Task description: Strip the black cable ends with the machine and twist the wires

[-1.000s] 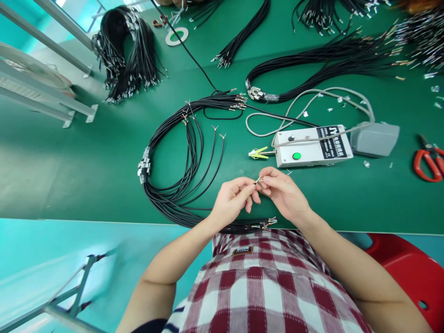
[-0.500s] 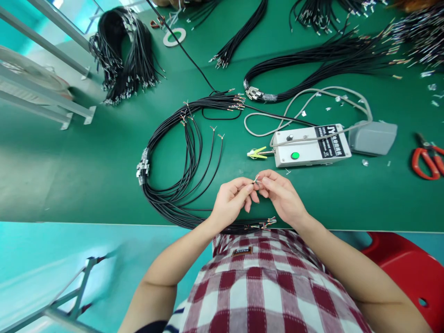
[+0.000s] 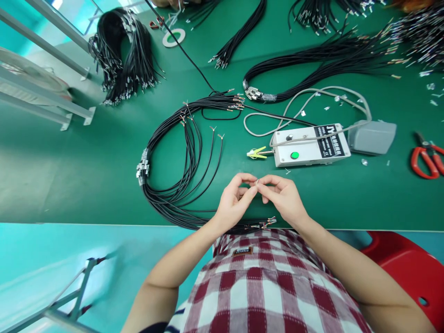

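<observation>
My left hand [image 3: 236,200] and my right hand [image 3: 283,196] meet fingertip to fingertip just above the green table. Both are closed, pinching the thin stripped wire end [image 3: 257,182] of a black cable between thumbs and forefingers. Much of that end is hidden by the fingers. The curved bundle of black cables [image 3: 166,134] lies to the left, tied near its bend, and its lower ends pass under my left wrist. Two single cables with splayed wire ends [image 3: 221,137] lie apart from it. Beyond my hands is a white box with a green button [image 3: 294,155] and a yellow-tipped end [image 3: 257,153].
A grey block [image 3: 373,137] with a looped grey cord sits beside the box. Red-handled pliers [image 3: 426,162] lie at the right. More cable bundles [image 3: 239,34] and a white tape ring [image 3: 174,38] are farther back. A red chair [image 3: 409,273] stands at lower right.
My left hand has shifted slightly right and its fingers have curled in. The fingertips of both hands have come closer together, covering more of the wire end.
</observation>
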Tool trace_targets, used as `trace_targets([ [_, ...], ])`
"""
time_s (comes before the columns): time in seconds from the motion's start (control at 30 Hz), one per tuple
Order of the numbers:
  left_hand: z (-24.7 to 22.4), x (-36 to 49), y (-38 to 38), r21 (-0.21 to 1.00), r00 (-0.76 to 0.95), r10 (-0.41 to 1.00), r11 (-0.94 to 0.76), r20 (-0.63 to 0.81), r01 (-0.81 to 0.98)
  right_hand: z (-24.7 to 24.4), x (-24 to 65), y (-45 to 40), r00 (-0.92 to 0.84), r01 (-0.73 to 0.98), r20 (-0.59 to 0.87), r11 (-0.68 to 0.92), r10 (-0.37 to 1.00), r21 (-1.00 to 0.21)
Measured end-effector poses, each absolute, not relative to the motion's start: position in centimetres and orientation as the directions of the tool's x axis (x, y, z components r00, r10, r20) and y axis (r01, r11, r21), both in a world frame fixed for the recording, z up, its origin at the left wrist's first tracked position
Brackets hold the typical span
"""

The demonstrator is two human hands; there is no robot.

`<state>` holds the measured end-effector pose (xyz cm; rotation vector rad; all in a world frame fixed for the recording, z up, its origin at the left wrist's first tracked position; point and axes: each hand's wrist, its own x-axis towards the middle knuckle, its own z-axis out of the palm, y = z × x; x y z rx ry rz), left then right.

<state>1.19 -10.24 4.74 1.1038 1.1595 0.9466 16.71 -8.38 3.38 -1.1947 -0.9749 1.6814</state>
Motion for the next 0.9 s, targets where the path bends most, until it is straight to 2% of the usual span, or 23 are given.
trace_targets([
  [0.1, 4.5, 1.7, -10.0, 0.988, 0.141, 0.979, 0.144, -0.149, 0.047, 3.2, 16.8, -8.3, -0.188, -0.172, -0.296, -0.328, 0.937, -0.929],
  [0.2, 4.3, 2.1, -9.6, 0.995, 0.084, 0.992, 0.094, -0.095, 0.013, 3.1, 16.9, -8.1, -0.177, -0.143, -0.291, -0.317, 0.940, -0.938],
  [0.37, 3.7, 2.7, -9.1, 0.960, 0.032, 0.981, 0.195, -0.192, -0.203, 3.0, 17.1, -7.9, -0.175, -0.036, -0.254, -0.264, 0.951, -0.964],
  [0.43, 3.3, 2.6, -9.2, 0.956, 0.009, 0.978, 0.208, -0.210, -0.208, 2.9, 17.1, -7.9, -0.172, 0.026, -0.216, -0.214, 0.961, -0.976],
  [0.5, 3.0, 2.5, -9.3, 0.983, -0.014, 0.987, 0.159, -0.161, -0.096, 2.7, 17.2, -7.9, -0.172, 0.084, -0.183, -0.171, 0.968, -0.982],
  [0.57, 2.7, 2.2, -9.6, 0.990, -0.014, 1.000, 0.011, -0.009, 0.138, 2.4, 17.2, -7.9, -0.181, 0.131, -0.161, -0.139, 0.970, -0.982],
  [0.63, 2.5, 2.0, -9.8, 0.910, 0.035, 0.984, -0.177, 0.177, 0.376, 2.1, 17.4, -7.8, -0.194, 0.166, -0.143, -0.111, 0.971, -0.980],
  [0.7, 2.2, 1.7, -9.8, 0.822, 0.092, 0.954, -0.294, 0.287, 0.487, 1.9, 17.7, -7.8, -0.210, 0.196, -0.127, -0.086, 0.969, -0.977],
  [0.77, 2.0, 1.4, -9.5, 0.845, 0.079, 0.964, -0.260, 0.254, 0.468, 2.0, 18.1, -7.6, -0.233, 0.252, -0.098, -0.038, 0.968, -0.967],
  [0.83, 1.9, 1.1, -9.0, 0.933, 0.033, 0.995, -0.103, 0.098, 0.345, 2.5, 18.7, -7.4, -0.227, 0.381, -0.015, 0.075, 0.974, -0.922],
  [0.9, 2.0, 0.8, -8.4, 0.980, 0.017, 0.996, 0.078, -0.082, 0.183, 3.2, 19.0, -7.1, -0.250, 0.568, 0.149, 0.270, 0.957, -0.777],
])
